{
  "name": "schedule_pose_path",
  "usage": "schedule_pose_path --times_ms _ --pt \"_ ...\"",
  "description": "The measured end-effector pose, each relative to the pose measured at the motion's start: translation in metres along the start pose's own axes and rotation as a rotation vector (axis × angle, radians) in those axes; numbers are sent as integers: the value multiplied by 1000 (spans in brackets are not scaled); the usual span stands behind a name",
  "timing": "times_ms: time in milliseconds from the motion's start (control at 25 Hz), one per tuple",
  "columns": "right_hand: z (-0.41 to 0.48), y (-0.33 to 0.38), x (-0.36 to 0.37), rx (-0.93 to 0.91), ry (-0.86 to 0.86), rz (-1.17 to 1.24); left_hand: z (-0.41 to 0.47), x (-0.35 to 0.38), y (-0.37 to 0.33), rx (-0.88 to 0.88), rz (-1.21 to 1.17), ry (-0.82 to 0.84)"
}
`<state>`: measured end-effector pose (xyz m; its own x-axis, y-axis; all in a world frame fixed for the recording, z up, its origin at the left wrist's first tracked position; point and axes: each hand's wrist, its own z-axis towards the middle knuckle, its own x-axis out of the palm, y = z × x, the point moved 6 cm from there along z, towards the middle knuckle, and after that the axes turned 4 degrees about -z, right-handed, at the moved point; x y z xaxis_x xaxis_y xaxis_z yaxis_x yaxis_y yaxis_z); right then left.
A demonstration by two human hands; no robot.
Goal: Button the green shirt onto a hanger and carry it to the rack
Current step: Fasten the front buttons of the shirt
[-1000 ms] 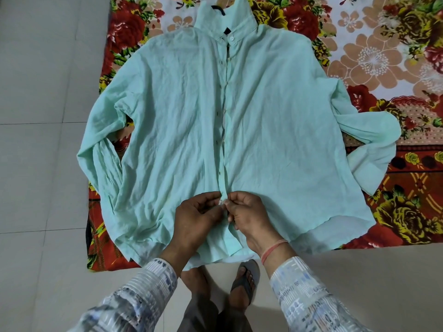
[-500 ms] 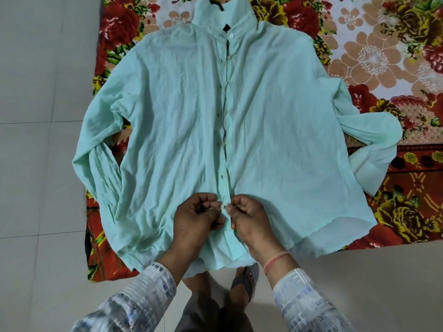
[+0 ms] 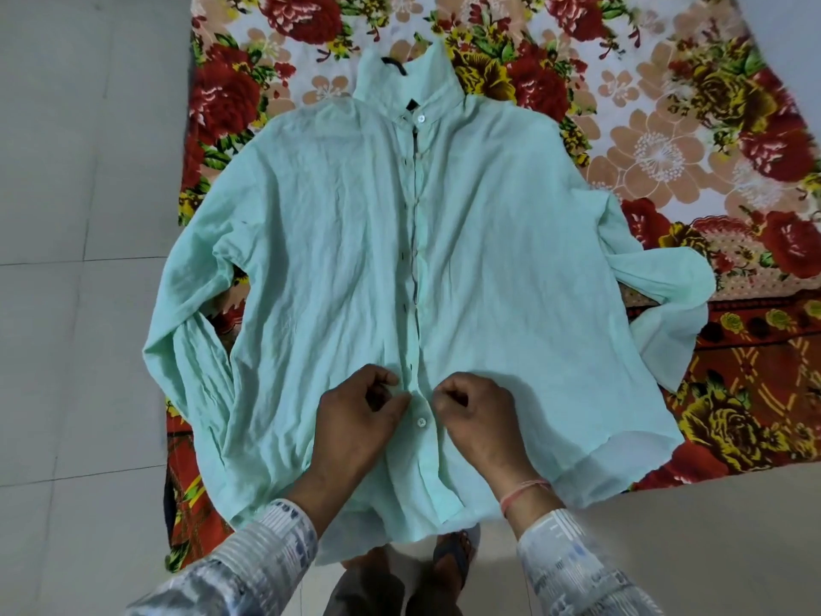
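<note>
The green shirt [image 3: 311, 269] lies flat and front up on a floral bedsheet [image 3: 666, 140], collar at the far end, sleeves folded in at each side. Left hand [image 3: 362, 422] and right hand [image 3: 477, 420] sit on the lower placket with fingers curled inward, one either side of a white button [image 3: 420, 422]. Whether the fingertips pinch cloth cannot be told. A sandal [image 3: 457, 557] shows below the hem.

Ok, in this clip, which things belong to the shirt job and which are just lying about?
Job in hand:
green shirt
white lower button
black hook at the collar, likely the hanger
left hand and right hand, fingers curled beside that button

Just there:
floral blanket
tiled floor
sandal
</note>
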<state>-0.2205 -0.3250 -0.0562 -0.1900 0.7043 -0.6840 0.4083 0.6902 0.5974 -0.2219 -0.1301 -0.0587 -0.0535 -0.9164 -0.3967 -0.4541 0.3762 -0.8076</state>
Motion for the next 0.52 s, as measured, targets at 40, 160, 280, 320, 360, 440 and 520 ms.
schedule_pose_path --times_ms 40,160,280,320,360,440,520 --pt "10 7 -5 -34 -53 41 7 1 -11 35 -38 -4" --pt "36 16 3 0 -71 157 29 20 -33 87 -4 8" --pt "44 8 16 23 -48 168 41 29 -27 25 116 -41" --pt "43 5 18 20 -32 180 43 28 -22 -3 123 -52" --pt "42 4 19 8 -21 185 45 26 -17 -31 112 -58" --pt "43 5 19 -31 -7 171 47 19 -7 -144 -46 -65" --pt "45 11 22 -97 -20 108 47 16 2 -274 -268 -67"
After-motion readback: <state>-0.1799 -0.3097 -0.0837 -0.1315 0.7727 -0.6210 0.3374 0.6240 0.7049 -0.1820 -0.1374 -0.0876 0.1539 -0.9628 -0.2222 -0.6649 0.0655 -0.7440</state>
